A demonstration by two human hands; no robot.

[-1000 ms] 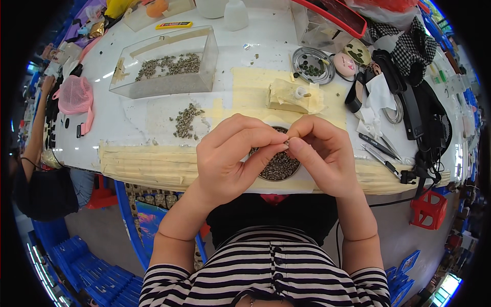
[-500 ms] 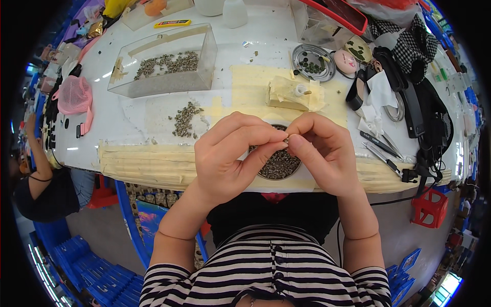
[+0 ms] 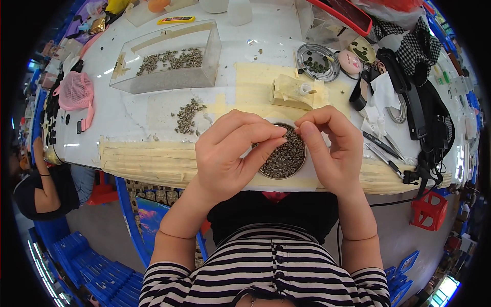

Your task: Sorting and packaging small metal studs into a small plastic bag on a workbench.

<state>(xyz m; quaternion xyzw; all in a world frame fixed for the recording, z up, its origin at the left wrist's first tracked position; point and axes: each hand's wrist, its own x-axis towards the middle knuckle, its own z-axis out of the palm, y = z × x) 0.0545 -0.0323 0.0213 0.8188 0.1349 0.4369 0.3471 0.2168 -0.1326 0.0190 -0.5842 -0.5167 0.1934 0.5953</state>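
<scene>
My left hand point(image 3: 227, 153) has its thumb and forefinger pinched together over a round dish point(image 3: 279, 177). At its fingertips something tiny may be held, too small to name. Small grey metallic pieces point(image 3: 284, 157) fill the dish. On the dish's right side my right hand point(image 3: 332, 148) also keeps thumb and forefinger together, a short gap from the left fingertips. What lies between the right fingertips cannot be made out. To the left of my hands, a loose heap of similar small pieces point(image 3: 188, 116) rests on the white table point(image 3: 133, 115).
A clear tray point(image 3: 166, 79) with more small pieces stands at back left. Beyond my hands sits a taped block point(image 3: 289, 94) with a small white cup. At right are a round dish of dark green pieces point(image 3: 318, 64), tweezers point(image 3: 391, 146) and black straps. Another person point(image 3: 46, 189) sits far left.
My fingertips, which met over the dish, have come apart. The right hand has shifted slightly right, uncovering more of the dish; the left has hardly moved.
</scene>
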